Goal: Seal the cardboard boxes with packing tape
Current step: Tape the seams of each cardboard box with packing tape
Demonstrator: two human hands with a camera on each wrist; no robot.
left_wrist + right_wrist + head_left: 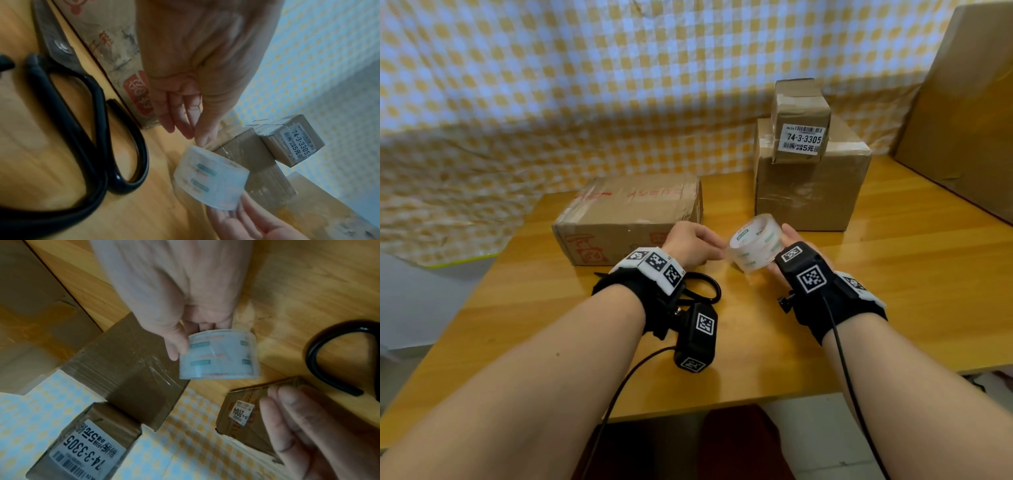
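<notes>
Above the near part of a wooden table [893, 308], a person's right hand [796, 248] is grasping a clear roll of packing tape [755, 241], thumb on one side and fingers wrapped around the other, holding it off the tabletop. The left hand [690, 243] is reaching toward the roll with straight, relaxed fingers close together, their tips [202, 138] just beside the roll's edge; whether they are touching it cannot be told, and the hand is gripping nothing. Black-handled scissors [703, 289] are lying on the table beneath the left wrist. Just behind the left hand, a flat cardboard box [630, 212] with red printing is sitting on the table. Farther back on the right, a larger cardboard box [811, 192] is carrying a small labelled box [801, 123] on top (the label reads 74-3-3305). A yellow checked cloth [585, 85] is hanging behind everything, and a big cardboard sheet [969, 109] is leaning at the far right.
</notes>
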